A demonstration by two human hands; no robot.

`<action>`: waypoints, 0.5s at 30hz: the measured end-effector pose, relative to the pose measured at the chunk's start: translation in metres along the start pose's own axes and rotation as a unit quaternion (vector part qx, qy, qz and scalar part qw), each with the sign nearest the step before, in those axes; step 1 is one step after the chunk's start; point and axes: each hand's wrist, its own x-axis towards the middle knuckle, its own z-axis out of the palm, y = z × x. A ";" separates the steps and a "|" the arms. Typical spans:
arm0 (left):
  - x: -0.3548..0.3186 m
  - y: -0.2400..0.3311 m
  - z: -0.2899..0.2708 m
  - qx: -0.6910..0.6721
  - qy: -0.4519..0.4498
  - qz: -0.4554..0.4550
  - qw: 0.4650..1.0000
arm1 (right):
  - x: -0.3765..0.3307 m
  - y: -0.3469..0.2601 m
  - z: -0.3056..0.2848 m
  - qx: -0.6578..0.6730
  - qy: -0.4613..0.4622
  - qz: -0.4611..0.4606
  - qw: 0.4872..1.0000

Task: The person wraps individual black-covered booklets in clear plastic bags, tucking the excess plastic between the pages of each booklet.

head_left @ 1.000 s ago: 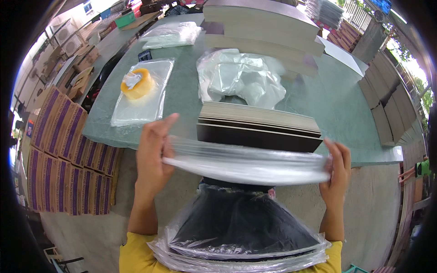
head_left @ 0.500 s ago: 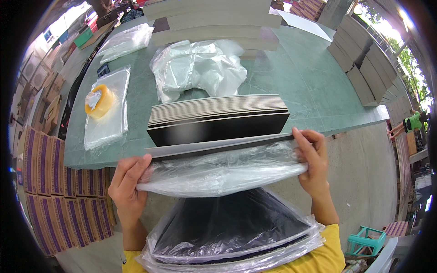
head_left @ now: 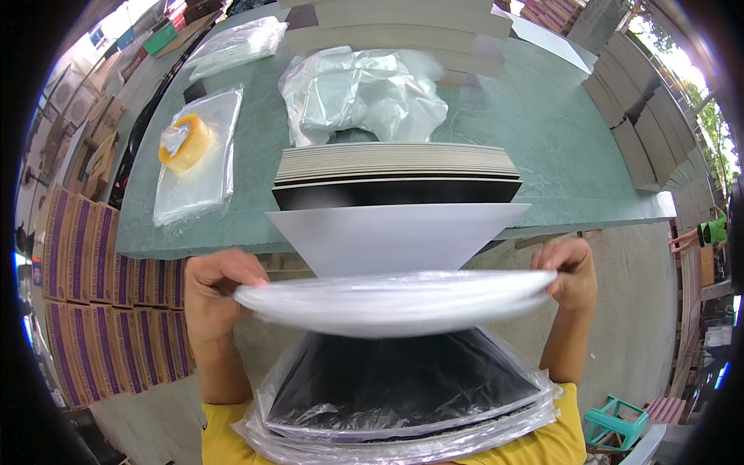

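My left hand pinches the left end of a bunched clear plastic bag, and my right hand pinches its right end. The bag is stretched between them, smeared by motion. Just beyond it a board with a pale grey-white face slopes up toward the table edge; its lower part is hidden behind the bag. Past its top edge a stack of dark-faced boards with pale edges sits on the green table. Close to my body rests a black board wrapped in clear plastic.
A tape roll lies on flat plastic bags at the table's left. Crumpled plastic lies behind the stack. Cartons are piled at lower left, grey boards at right. A green stool stands lower right; a person in green is far right.
My hands have moved apart and slightly down with the bag's edge. The board's pale face now shows broadly above the bag, where earlier its dark face was behind the plastic.
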 end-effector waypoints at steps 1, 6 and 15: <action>-0.002 0.000 -0.003 -0.094 -0.050 -0.049 0.993 | -0.003 0.006 -0.002 0.040 -0.037 0.023 0.998; -0.016 -0.055 -0.016 -0.127 -0.183 -0.249 0.943 | -0.039 0.076 -0.028 0.069 -0.034 0.262 0.962; -0.082 -0.229 -0.020 -0.244 -0.031 -0.460 0.853 | -0.050 0.285 -0.047 -0.350 0.197 0.322 0.857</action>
